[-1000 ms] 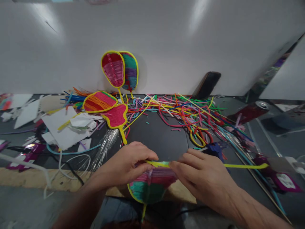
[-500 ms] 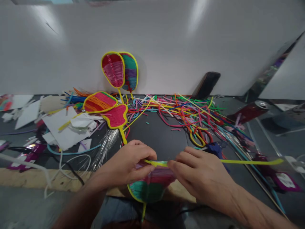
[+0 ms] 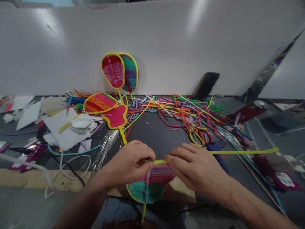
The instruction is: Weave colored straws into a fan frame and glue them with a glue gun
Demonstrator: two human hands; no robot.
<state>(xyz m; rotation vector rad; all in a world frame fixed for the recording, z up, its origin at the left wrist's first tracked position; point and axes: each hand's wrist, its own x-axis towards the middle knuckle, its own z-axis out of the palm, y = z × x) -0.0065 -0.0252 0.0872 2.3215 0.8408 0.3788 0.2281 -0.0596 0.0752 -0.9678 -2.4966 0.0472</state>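
Yellow strip (image 3: 247,152): since the earlier frame we see its loose end lifted higher, out to the right of the held fan (image 3: 137,190).
Left hand (image 3: 137,160): finger and thumb pinched together at the held fan's top edge, gripping it with the strip.
Right hand (image 3: 193,163): fingers curled closed around the strip, at the top right of the held fan.
Edging: we see yellow along the held fan's lower left curve and a short span across its top; we judge it part done, with the loose length unfixed. Our hands hide much of the rest, so we cannot vouch for the right side.
Handle (image 3: 144,211): already yellow, pointing toward us below the held fan.
Finished-looking fans: four beyond the held fan and to its left, two against the white wall (image 3: 162,41), an orange-striped one (image 3: 101,103) and a pink one (image 3: 116,117) lower down.
Table (image 3: 164,130): dark, with coloured stems (image 3: 171,106) heaped beyond the held fan and paper scraps (image 3: 63,127) to its left.
Phone (image 3: 207,86): leaning on the wall, beyond the held fan and rightward.
Can (image 3: 252,110): red, farther right of the held fan, tilted in our view.
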